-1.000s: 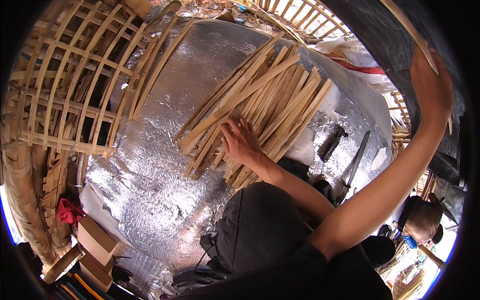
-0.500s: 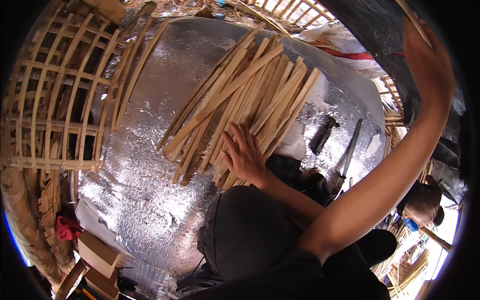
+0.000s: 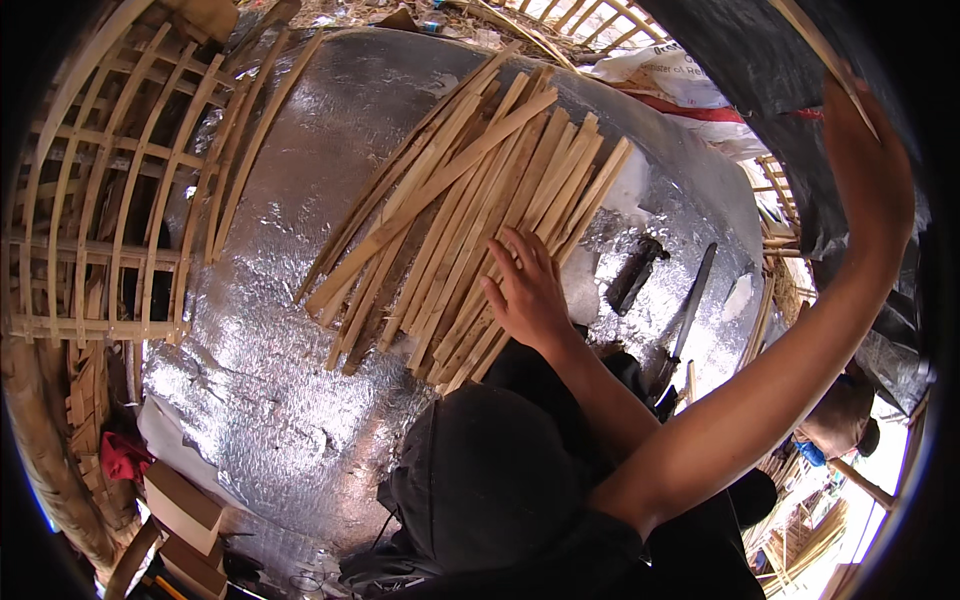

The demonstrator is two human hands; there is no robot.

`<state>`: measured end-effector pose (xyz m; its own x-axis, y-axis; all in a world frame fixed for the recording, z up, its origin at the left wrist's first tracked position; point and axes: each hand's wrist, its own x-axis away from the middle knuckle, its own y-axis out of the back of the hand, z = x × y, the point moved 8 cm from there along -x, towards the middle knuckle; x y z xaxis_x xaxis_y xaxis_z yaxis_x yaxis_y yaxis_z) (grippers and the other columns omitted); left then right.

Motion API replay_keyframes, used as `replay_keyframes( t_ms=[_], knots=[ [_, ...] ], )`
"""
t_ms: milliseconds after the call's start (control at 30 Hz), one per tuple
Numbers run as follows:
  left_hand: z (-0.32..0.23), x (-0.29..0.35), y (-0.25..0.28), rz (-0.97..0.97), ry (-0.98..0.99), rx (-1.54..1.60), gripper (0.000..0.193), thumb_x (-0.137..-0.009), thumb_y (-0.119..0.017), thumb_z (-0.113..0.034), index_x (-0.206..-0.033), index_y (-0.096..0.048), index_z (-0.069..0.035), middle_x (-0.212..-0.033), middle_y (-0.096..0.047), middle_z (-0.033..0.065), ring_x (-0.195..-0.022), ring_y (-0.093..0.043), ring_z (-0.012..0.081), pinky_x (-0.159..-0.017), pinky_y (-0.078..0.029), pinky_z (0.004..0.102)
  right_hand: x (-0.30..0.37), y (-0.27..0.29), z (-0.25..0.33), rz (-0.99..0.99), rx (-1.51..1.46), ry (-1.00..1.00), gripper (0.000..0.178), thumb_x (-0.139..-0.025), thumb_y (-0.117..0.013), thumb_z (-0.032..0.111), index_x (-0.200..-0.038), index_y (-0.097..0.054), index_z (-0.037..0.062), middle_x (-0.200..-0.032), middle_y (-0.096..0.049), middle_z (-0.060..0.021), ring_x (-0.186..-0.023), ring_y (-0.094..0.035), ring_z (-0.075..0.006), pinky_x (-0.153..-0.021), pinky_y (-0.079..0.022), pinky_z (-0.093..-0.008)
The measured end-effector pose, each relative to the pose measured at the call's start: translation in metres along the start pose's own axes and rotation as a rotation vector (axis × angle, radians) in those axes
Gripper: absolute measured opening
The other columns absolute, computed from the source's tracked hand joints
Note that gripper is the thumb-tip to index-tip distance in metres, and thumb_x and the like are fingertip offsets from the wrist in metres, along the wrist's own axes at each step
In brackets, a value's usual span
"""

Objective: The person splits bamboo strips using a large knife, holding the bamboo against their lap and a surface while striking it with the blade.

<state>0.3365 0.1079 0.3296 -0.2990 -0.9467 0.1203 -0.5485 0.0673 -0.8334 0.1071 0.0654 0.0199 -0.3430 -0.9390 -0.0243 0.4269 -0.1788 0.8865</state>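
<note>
A pile of flat, pale bamboo strips (image 3: 450,215) is fanned out on a silvery, wrinkled sheet (image 3: 280,400), one strip lying aslant across the others. My right hand (image 3: 533,292) rests at the pile's right side, palm down, its fingers apart and slightly bent. At the upper right my raised left hand (image 3: 872,150) is closed round a thin strip (image 3: 815,45). That left arm crosses over the right one. The strip runs out of the picture at the top. On the sheet right of the pile lies a long dark blade (image 3: 695,300), beside a dark oblong thing (image 3: 637,275) I cannot make out.
A woven bamboo lattice (image 3: 110,180) stands at the left, with loose strips (image 3: 245,150) beside it. Lower left are brown boxes (image 3: 183,505) and red cloth (image 3: 125,455). Rounded black cloth (image 3: 490,470) fills the bottom centre. Another person (image 3: 840,420) is at the right.
My right hand has shifted right and slightly up along the pile. My left hand still grips its strip, a little lower in the picture. A blurred strip now shows across the lattice.
</note>
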Motion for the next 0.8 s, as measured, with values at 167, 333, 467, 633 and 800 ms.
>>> replay_keyframes(
  t_ms=[167,333,467,633,800],
  knots=[
    [0.001,0.0,-0.004,0.018,0.016,0.01,0.022,-0.107,-0.043,-0.011,-0.117,-0.049,0.007,-0.106,-0.059,0.0294,-0.098,-0.06,0.0436,-0.089,-0.046,0.0478,0.038,0.018,-0.014,-0.073,-0.114,-0.102,0.053,-0.092,-0.07,0.02,-0.139,-0.051,0.0037,-0.143,-0.047,-0.0216,-0.132,-0.045,-0.0447,-0.106,-0.041,-0.0541],
    [0.003,0.002,0.004,0.027,0.069,0.002,0.019,-0.106,-0.044,-0.01,-0.115,-0.049,0.006,-0.102,-0.059,0.0281,-0.095,-0.061,0.0425,-0.087,-0.046,0.0474,0.063,0.015,-0.123,-0.134,-0.335,-0.736,0.039,-0.091,-0.078,0.021,-0.117,-0.061,-0.0028,-0.091,-0.072,-0.0136,-0.076,-0.072,-0.0256,-0.069,-0.058,-0.0347],
    [0.001,0.006,0.002,0.044,0.106,0.001,0.017,-0.106,-0.045,-0.01,-0.113,-0.048,0.005,-0.1,-0.059,0.027,-0.092,-0.061,0.0416,-0.085,-0.047,0.0471,0.061,-0.031,-0.148,0.011,-0.593,-0.859,0.038,-0.092,-0.077,0.028,-0.108,-0.064,-0.0033,-0.082,-0.073,-0.0095,-0.067,-0.073,-0.02,-0.062,-0.057,-0.0323],
    [0.0,0.011,0.001,0.066,0.13,-0.01,0.015,-0.105,-0.046,-0.009,-0.11,-0.048,0.004,-0.097,-0.059,0.0257,-0.089,-0.061,0.0405,-0.083,-0.047,0.0467,0.069,-0.029,-0.138,0.014,-1.015,-0.834,0.029,-0.1,-0.063,0.019,-0.118,-0.062,-0.0034,-0.101,-0.073,-0.0124,-0.09,-0.072,-0.0186,-0.077,-0.058,-0.0337],
    [0.018,0.027,-0.002,0.114,0.151,-0.037,0.012,-0.104,-0.047,-0.009,-0.108,-0.048,0.003,-0.094,-0.059,0.0244,-0.086,-0.062,0.0394,-0.08,-0.047,0.0463,0.112,0.031,-0.179,-0.34,-1.361,-0.963,0.029,-0.101,-0.052,0.008,-0.128,-0.059,-0.0008,-0.111,-0.067,-0.015,-0.099,-0.068,-0.0259,-0.089,-0.056,-0.0389]
  ],
)
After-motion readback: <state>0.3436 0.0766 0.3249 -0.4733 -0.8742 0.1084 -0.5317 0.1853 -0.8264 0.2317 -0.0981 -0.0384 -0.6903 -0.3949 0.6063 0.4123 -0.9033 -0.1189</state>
